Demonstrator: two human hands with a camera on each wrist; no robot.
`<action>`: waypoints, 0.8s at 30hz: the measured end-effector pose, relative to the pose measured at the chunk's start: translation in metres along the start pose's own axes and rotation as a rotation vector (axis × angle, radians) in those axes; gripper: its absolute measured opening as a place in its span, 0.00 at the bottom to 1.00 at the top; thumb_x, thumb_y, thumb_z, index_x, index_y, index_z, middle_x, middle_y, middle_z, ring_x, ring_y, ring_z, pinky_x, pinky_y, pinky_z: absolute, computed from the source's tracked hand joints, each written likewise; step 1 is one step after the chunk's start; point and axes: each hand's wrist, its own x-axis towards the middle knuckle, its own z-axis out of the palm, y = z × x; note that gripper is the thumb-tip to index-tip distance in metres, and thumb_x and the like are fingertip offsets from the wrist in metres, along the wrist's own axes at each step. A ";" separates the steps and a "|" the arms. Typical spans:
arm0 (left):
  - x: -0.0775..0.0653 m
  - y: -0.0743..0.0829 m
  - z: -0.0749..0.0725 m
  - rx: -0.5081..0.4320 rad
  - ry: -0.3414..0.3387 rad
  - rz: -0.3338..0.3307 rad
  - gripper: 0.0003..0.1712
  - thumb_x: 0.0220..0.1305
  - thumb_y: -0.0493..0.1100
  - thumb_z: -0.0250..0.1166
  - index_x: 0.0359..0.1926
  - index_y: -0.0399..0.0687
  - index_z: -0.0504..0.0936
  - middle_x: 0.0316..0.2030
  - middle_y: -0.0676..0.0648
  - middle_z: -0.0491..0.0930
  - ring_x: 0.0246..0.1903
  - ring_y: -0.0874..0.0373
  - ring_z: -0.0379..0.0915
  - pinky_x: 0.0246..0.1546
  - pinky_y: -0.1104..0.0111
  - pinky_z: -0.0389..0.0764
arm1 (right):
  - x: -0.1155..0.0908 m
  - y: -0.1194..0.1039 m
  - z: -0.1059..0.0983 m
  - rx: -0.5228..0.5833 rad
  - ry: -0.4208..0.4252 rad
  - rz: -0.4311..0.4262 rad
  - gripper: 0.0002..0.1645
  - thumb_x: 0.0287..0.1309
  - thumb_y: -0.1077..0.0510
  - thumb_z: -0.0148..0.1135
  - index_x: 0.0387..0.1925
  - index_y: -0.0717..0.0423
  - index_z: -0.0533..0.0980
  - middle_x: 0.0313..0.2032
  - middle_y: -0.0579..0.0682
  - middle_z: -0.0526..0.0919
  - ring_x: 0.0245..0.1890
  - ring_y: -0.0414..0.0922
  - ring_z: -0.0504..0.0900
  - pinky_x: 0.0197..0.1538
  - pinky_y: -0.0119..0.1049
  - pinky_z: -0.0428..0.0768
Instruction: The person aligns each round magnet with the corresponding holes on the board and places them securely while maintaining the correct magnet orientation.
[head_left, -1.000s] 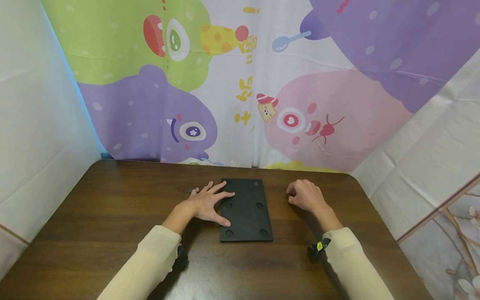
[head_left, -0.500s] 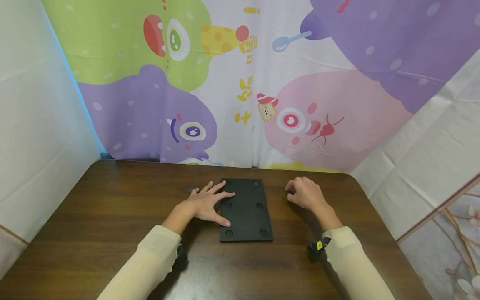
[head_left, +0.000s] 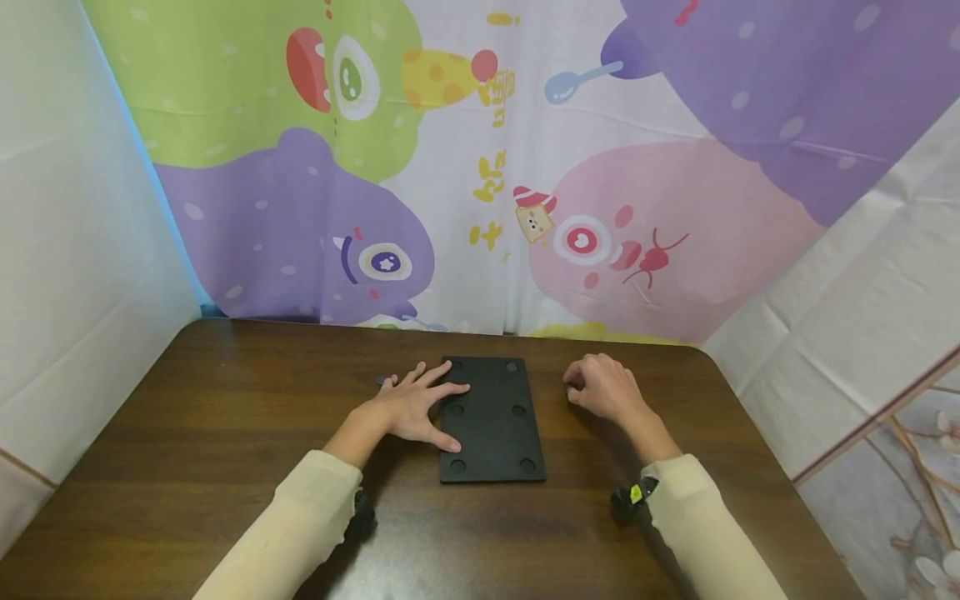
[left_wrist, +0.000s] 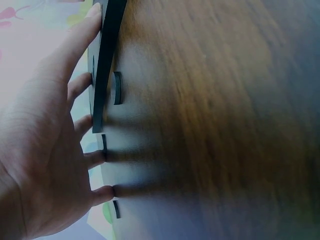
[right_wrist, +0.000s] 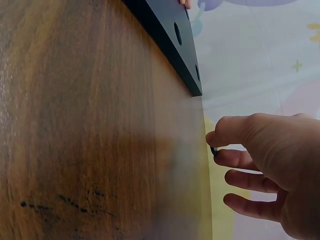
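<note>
A black rectangular board (head_left: 491, 429) with several round recesses lies on the table. My left hand (head_left: 412, 410) spreads over its left edge, thumb and some fingertips resting on it. In the left wrist view, small dark discs, one beside the board (left_wrist: 117, 88) and one near the little finger (left_wrist: 116, 209), lie on the table. Most are hidden under the left hand in the head view, where one disc (head_left: 382, 381) peeks out. To the right of the board, my right hand (head_left: 606, 387) pinches a small dark disc (right_wrist: 214, 151) between thumb and index finger, apart from the board.
The brown wooden table (head_left: 247, 417) has its far edge against a printed cartoon curtain (head_left: 480, 167). White cloth (head_left: 97, 208) hangs at the left, and more fabric (head_left: 847, 333) stands at the right. Dark cameras sit at both wrists.
My right hand has moved slightly left toward the board, with its thumb and index finger still together. My left hand and the board have stayed put.
</note>
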 end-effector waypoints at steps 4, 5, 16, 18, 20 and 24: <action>-0.001 0.001 -0.001 -0.005 0.000 0.002 0.60 0.62 0.73 0.79 0.89 0.70 0.63 0.95 0.47 0.40 0.93 0.29 0.33 0.85 0.21 0.45 | 0.000 -0.002 0.001 -0.002 0.003 -0.005 0.10 0.65 0.57 0.78 0.47 0.50 0.93 0.46 0.52 0.93 0.51 0.55 0.89 0.53 0.60 0.90; -0.001 0.001 -0.001 -0.005 -0.003 0.000 0.60 0.62 0.73 0.79 0.89 0.70 0.63 0.95 0.47 0.40 0.93 0.30 0.33 0.86 0.22 0.44 | -0.001 -0.003 0.001 -0.002 0.004 -0.007 0.09 0.65 0.57 0.78 0.47 0.50 0.93 0.46 0.51 0.93 0.51 0.55 0.89 0.53 0.60 0.90; 0.000 0.001 -0.001 -0.009 -0.008 0.001 0.60 0.62 0.74 0.78 0.89 0.70 0.63 0.95 0.47 0.40 0.93 0.30 0.32 0.86 0.21 0.44 | -0.006 -0.012 0.000 -0.001 0.013 -0.044 0.08 0.65 0.58 0.79 0.45 0.49 0.94 0.45 0.50 0.93 0.51 0.54 0.89 0.51 0.59 0.90; 0.000 0.001 -0.002 -0.010 -0.010 0.000 0.60 0.62 0.74 0.78 0.89 0.70 0.63 0.95 0.47 0.40 0.93 0.30 0.32 0.86 0.21 0.43 | -0.006 -0.014 0.000 -0.002 0.012 -0.048 0.08 0.65 0.58 0.79 0.45 0.49 0.94 0.45 0.50 0.93 0.51 0.53 0.89 0.52 0.59 0.90; 0.000 0.001 -0.002 -0.014 -0.010 -0.001 0.60 0.61 0.74 0.79 0.89 0.70 0.63 0.95 0.47 0.40 0.93 0.29 0.32 0.85 0.21 0.44 | -0.006 -0.016 0.000 -0.004 0.011 -0.052 0.08 0.65 0.58 0.79 0.46 0.50 0.94 0.45 0.51 0.93 0.50 0.54 0.89 0.52 0.59 0.90; -0.001 0.001 -0.002 -0.016 -0.011 -0.001 0.60 0.61 0.74 0.79 0.89 0.70 0.63 0.95 0.47 0.40 0.93 0.30 0.32 0.86 0.21 0.43 | -0.007 -0.019 -0.001 -0.002 0.012 -0.057 0.09 0.66 0.57 0.78 0.47 0.50 0.94 0.45 0.51 0.93 0.50 0.54 0.89 0.52 0.59 0.90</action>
